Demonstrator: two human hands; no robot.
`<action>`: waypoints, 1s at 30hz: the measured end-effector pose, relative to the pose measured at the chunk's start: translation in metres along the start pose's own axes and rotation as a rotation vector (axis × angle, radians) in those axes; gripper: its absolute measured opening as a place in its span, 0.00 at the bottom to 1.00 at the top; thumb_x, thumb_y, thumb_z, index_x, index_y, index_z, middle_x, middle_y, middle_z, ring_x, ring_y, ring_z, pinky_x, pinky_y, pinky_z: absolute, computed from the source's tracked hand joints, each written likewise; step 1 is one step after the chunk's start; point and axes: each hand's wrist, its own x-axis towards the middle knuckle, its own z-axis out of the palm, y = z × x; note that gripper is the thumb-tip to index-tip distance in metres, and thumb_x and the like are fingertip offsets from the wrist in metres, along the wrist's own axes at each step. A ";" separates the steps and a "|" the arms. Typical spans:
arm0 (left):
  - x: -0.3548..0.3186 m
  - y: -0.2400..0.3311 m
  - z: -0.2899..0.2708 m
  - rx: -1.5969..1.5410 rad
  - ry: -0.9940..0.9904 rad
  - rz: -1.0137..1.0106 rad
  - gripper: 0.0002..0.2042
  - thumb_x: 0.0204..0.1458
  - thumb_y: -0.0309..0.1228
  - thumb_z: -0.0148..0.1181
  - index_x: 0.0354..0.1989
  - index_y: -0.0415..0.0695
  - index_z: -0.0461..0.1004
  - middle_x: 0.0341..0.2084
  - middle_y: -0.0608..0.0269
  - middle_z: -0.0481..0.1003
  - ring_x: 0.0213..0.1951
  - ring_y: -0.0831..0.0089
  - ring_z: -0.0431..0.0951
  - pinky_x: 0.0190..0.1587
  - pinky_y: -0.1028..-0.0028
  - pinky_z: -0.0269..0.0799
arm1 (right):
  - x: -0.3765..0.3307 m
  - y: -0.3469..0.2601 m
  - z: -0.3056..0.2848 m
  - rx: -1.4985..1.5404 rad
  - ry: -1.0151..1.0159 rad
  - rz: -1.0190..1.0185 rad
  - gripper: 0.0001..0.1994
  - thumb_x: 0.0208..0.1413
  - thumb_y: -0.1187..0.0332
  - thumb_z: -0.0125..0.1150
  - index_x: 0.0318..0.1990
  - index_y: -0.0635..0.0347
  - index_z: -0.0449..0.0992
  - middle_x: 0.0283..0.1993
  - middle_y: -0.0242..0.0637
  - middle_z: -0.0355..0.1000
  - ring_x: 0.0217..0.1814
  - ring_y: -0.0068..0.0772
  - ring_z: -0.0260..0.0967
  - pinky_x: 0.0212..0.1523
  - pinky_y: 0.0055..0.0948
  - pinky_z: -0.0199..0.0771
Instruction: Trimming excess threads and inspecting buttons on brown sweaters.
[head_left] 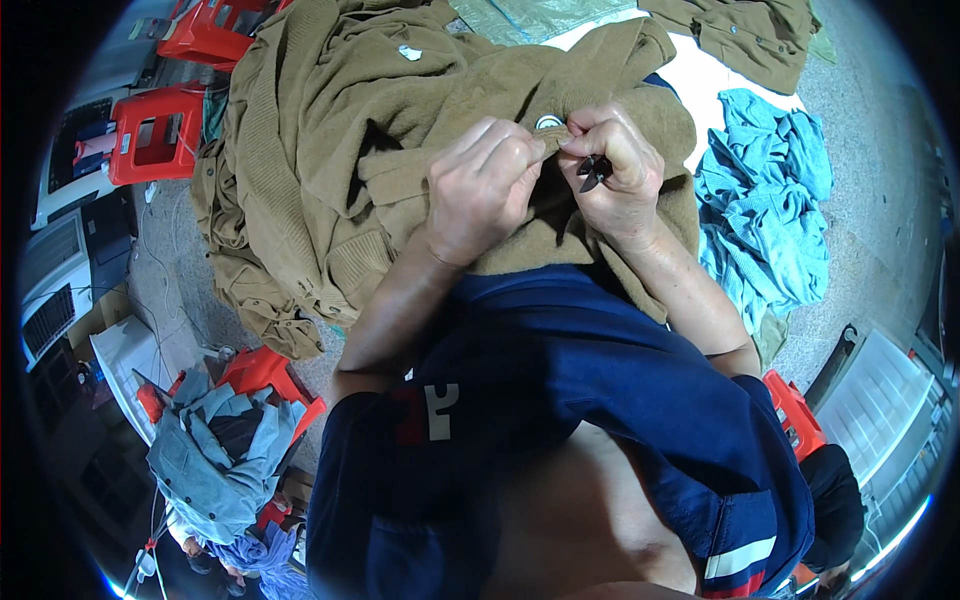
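At frame centre, the left hand [485, 185] pinches the khaki knitted cardigan [330, 130] taut around its pale button [549, 122], while the right hand [615, 170] grips small dark snips [592, 170] beside it.

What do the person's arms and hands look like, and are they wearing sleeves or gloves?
Both forearms are bare, with no sleeves reaching them. The left hand and right hand wear no gloves, and no rings or watch show. The fingers are bare too.
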 end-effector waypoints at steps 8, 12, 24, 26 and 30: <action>0.005 -0.002 -0.004 -0.179 -0.111 -0.378 0.10 0.52 0.25 0.59 0.42 0.36 0.73 0.32 0.52 0.76 0.34 0.57 0.78 0.37 0.68 0.73 | 0.003 0.007 -0.005 -0.077 -0.001 -0.164 0.10 0.35 0.80 0.63 0.25 0.58 0.69 0.29 0.36 0.71 0.25 0.29 0.71 0.20 0.24 0.69; 0.004 -0.005 -0.009 0.006 -0.211 -0.177 0.10 0.48 0.25 0.61 0.40 0.37 0.73 0.32 0.53 0.75 0.33 0.56 0.77 0.35 0.66 0.73 | 0.001 0.003 -0.005 -0.032 -0.041 -0.126 0.09 0.36 0.80 0.63 0.24 0.58 0.69 0.29 0.36 0.71 0.25 0.29 0.71 0.20 0.25 0.69; -0.030 -0.051 -0.044 0.211 -0.235 -0.378 0.07 0.50 0.21 0.56 0.38 0.38 0.74 0.33 0.55 0.73 0.39 0.59 0.75 0.43 0.68 0.70 | -0.020 0.024 -0.048 -0.429 -0.599 0.372 0.09 0.49 0.73 0.61 0.38 0.62 0.73 0.37 0.39 0.69 0.34 0.41 0.74 0.38 0.37 0.77; -0.039 -0.060 -0.059 0.255 -0.227 -0.434 0.08 0.48 0.21 0.55 0.37 0.43 0.76 0.32 0.58 0.73 0.39 0.63 0.75 0.43 0.71 0.69 | -0.020 0.023 -0.056 -0.392 -0.713 0.506 0.10 0.50 0.71 0.62 0.40 0.63 0.74 0.40 0.39 0.69 0.41 0.44 0.72 0.45 0.40 0.73; -0.045 -0.062 -0.079 -0.019 -0.163 -0.643 0.03 0.47 0.22 0.61 0.30 0.40 0.76 0.24 0.64 0.71 0.30 0.72 0.74 0.37 0.76 0.68 | -0.024 0.031 -0.065 -0.475 -0.675 0.515 0.11 0.49 0.73 0.62 0.41 0.63 0.73 0.44 0.43 0.68 0.52 0.45 0.65 0.50 0.39 0.68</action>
